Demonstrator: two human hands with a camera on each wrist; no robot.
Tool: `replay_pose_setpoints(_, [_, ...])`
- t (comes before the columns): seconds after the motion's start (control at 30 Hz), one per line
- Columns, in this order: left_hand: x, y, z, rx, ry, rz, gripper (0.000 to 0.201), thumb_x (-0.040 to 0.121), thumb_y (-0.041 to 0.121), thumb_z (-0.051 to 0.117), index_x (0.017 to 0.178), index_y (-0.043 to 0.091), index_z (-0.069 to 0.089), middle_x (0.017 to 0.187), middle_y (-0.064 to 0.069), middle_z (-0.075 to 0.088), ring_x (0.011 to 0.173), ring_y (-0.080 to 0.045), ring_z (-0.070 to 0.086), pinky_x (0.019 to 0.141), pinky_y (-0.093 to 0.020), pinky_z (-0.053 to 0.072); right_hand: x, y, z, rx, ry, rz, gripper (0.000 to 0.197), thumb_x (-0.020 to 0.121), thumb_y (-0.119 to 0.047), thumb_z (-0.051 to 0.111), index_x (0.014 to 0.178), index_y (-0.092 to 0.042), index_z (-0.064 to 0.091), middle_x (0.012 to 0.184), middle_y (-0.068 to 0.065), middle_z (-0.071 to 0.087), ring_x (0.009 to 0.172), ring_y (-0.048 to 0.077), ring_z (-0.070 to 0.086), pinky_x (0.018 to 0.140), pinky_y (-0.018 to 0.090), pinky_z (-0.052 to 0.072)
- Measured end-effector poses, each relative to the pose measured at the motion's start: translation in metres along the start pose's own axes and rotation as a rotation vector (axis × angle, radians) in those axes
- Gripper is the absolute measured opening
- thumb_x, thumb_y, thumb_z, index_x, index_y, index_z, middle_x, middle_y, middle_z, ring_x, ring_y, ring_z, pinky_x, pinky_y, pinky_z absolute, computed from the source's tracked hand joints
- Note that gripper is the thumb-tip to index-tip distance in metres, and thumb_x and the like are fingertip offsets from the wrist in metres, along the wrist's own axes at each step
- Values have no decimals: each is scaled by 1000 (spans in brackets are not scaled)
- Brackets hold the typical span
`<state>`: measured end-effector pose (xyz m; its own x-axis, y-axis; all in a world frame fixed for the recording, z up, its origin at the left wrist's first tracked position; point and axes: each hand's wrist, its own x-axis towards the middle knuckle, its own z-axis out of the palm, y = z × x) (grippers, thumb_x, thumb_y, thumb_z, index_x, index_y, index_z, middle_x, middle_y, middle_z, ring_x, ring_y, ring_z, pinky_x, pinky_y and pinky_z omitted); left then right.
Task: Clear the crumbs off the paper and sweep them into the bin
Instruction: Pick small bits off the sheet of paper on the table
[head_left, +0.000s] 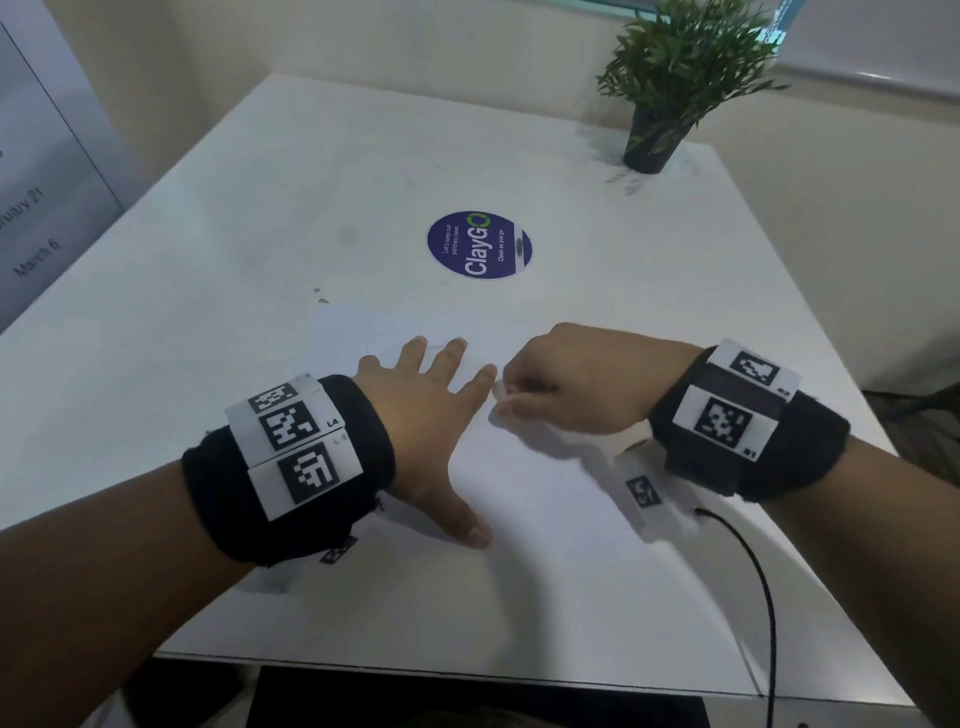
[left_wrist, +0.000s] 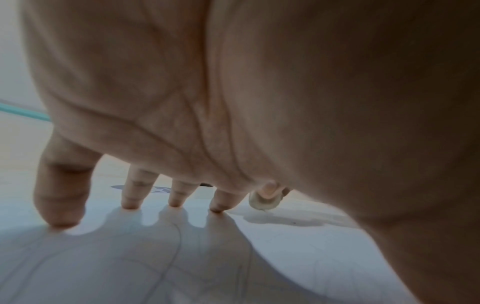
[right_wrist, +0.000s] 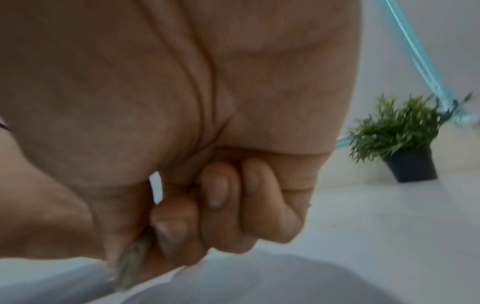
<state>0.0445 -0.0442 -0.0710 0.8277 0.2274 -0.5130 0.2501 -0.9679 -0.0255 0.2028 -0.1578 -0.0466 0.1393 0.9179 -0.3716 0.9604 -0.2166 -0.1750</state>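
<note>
A white sheet of paper (head_left: 545, 519) with faint pencil lines lies on the white table (head_left: 260, 208). My left hand (head_left: 441, 415) lies flat on it with the fingers spread, and the fingertips (left_wrist: 130, 202) press on the sheet. Just to its right, my right hand (head_left: 519, 402) is curled, with thumb and fingers pinching a small pale lump (left_wrist: 265, 200) that touches the paper. In the right wrist view that lump (right_wrist: 132, 265) looks grey-green and blurred. A few small specks (head_left: 319, 296) sit on the table past the sheet's far left corner.
A round purple sticker (head_left: 479, 245) lies flat mid-table. A potted plant (head_left: 670, 88) stands at the far right corner. A black cable (head_left: 763, 597) runs over the near right of the table. A dark rectangular thing (head_left: 467, 696) shows below the near edge.
</note>
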Motion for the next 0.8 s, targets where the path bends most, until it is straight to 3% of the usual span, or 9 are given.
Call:
replay_pose_setpoints(0.13, [0,0,0,9,-8,1,153,47,96,63,155,31,-23,166,-4,-25,154,-37,-11,116,-59,18,2,19,-4,10,-20,92,42,100,-48,51,72,-17,60,71,-2,64,74,19,59,69,35,47])
replay_pose_setpoints(0.23, [0,-1,-1,4,-16,-2,153,47,96,64,155,32,-23,165,-4,-26,153,-37,-13,117,-60,16,3,34,-11,-34,21,152,41,100,-48,52,70,-21,57,73,-3,61,77,23,57,68,34,43])
replay_pose_setpoints(0.4, [1,-1,0,3,-3,5,153,47,97,63,155,31,-22,166,-4,-24,153,-37,-12,116,-60,17,4,5,0,38,-23,-22,42,101,-45,52,68,-20,53,62,-6,55,59,9,48,58,27,39])
replay_pose_setpoints(0.5, [1,-1,0,14,-22,3,153,47,97,62,155,31,-24,165,-4,-26,153,-37,-14,117,-60,15,5,23,-3,57,-22,57,43,100,-48,52,71,-16,58,68,-4,62,69,16,57,67,33,46])
replay_pose_setpoints(0.6, [0,-1,0,9,-17,3,154,46,97,63,155,32,-24,165,-4,-27,153,-37,-14,117,-60,14,5,43,-11,19,24,175,43,100,-47,53,65,-22,52,69,-7,58,75,18,55,65,31,40])
replay_pose_setpoints(0.7, [1,-2,1,3,-8,8,154,46,98,62,155,31,-24,165,-3,-27,153,-36,-14,118,-59,13,1,34,-12,9,88,157,44,102,-45,52,65,-21,49,67,-5,55,72,21,52,65,33,37])
replay_pose_setpoints(0.73, [0,-3,2,0,-5,9,154,46,98,61,155,31,-24,165,-3,-28,153,-35,-15,118,-59,13,-4,24,-11,94,107,129,44,103,-44,51,67,-18,51,67,-2,58,68,19,53,64,33,40])
replay_pose_setpoints(0.8, [0,-4,3,-6,1,8,154,46,99,59,156,29,-24,165,-1,-27,154,-34,-15,119,-57,13,-16,6,-4,612,68,103,40,105,-39,51,74,-14,56,75,8,69,62,18,60,62,30,49])
